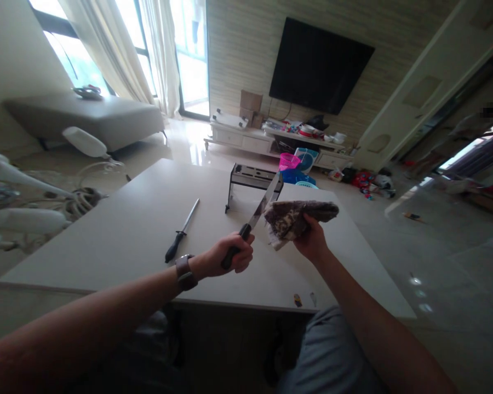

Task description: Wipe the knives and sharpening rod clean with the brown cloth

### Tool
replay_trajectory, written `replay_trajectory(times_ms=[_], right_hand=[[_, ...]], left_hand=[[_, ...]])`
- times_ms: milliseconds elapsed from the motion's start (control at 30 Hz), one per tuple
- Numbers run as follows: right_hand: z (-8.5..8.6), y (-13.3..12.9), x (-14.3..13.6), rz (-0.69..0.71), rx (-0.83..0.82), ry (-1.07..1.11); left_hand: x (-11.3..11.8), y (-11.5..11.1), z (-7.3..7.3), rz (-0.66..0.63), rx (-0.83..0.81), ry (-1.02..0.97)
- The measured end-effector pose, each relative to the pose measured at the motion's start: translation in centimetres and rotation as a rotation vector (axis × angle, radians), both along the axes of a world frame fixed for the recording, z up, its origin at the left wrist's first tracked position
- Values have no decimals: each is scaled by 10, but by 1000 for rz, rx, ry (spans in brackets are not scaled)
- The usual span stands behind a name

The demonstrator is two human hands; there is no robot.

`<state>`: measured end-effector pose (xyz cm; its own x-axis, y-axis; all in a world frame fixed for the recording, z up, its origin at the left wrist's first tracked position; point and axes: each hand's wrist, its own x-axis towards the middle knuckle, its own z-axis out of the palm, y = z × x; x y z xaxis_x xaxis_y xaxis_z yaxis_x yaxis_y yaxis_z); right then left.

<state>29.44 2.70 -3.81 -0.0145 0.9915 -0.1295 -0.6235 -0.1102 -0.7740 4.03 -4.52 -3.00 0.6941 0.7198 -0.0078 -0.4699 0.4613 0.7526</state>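
My left hand (240, 251) is closed round the black handle of a long kitchen knife (258, 212), whose blade slants up and away to the right. A folded brown and white patterned cloth (290, 219) is gripped in my right hand (312, 238), thumb on top, just right of the blade. Whether cloth and blade touch, I cannot tell. Left of my left hand, a honing steel (181, 235) with a black handle lies on the white table (148, 219). Behind the knife stands a black and grey metal rack (250, 175) on legs.
Two small items, one yellow and black (298, 300), lie near the table's front edge. Beyond the far edge are a pink basket (290, 161) and blue tubs (298, 178). A chandelier (78, 200) intrudes at left. A person (447, 139) is at the far right.
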Motion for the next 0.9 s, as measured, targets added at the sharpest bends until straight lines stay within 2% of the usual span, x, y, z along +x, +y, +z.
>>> replay_trajectory(times_ms=[167,300,500,667,733,800,900], right_hand=[[-1,-12,-20,127,-51,-30],[-1,-17,-28,178,-70,-27],[2,-26,-40,204,-112,42],[-1,-29,-47,197,-168,32],[-4,-27,-46,148,-177,7],[-8,-25,-46,83,-184,-21],[-13,-23,-47,-52,-176,-76]], left_hand=[[-4,-1,13,-73,-104,-141],[-10,3,18,-118,-169,-195],[-8,3,11,-249,-236,-156],[-3,2,1,-379,-248,-35],[-2,5,-2,-366,-228,56],[-2,11,-6,-294,-183,211],[-5,23,-10,-56,1,565]])
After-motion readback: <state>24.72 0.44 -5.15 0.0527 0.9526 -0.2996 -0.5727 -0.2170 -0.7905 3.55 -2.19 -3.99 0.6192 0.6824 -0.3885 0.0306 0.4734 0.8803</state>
